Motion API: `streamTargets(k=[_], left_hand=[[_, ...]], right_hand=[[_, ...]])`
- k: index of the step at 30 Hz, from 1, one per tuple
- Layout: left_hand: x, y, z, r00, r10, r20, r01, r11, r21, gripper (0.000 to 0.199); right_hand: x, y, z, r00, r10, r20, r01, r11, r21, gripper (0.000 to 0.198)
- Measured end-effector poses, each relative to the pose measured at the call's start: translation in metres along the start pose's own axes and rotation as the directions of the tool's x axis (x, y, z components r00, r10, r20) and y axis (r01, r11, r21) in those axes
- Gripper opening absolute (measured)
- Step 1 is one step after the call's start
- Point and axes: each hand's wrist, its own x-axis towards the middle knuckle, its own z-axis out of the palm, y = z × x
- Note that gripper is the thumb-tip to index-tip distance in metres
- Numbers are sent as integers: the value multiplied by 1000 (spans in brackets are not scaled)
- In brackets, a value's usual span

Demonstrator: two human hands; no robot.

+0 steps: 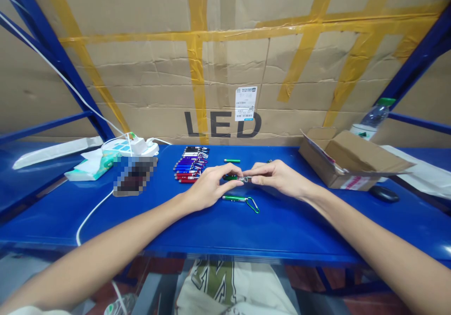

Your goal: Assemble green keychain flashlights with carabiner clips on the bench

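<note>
Between both hands, just above the blue table, is a small green penlight (230, 178) with a metal end. My left hand (213, 183) is closed around its green body. My right hand (276, 176) pinches the metal end on the right side; the fingers hide part of it. Below the hands lies a green penlight with a green carabiner clip (252, 205). Beyond them lies a short green tube (232, 161). Left of my left hand, several penlights with clips (188, 165) lie in a stacked row, in black, white, purple, blue and red.
An open cardboard box (327, 165) stands at the right, with a black mouse (384, 193) before it and a plastic bottle (369, 120) behind. At the left are a blurred phone-like object (135, 176), a tissue pack (92, 165) and a power strip (139, 146) with white cables. Cardboard backs the blue table (197, 233).
</note>
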Motion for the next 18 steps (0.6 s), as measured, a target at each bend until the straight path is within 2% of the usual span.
streamTargets(k=[6, 15, 18], left_hand=[[0, -4, -1, 995, 66, -71, -61, 996, 71, 13], [0, -5, 1, 997, -55, -54, 53, 998, -47, 14], [-1, -5, 2, 997, -70, -28, 68, 995, -73, 15]], right_hand=[[0, -2, 2, 998, 59, -25, -56, 994, 98, 49], [0, -8, 9, 972, 60, -227, -16, 981, 192, 45], [-1, -10, 12, 970, 36, -239, 16, 977, 212, 41]])
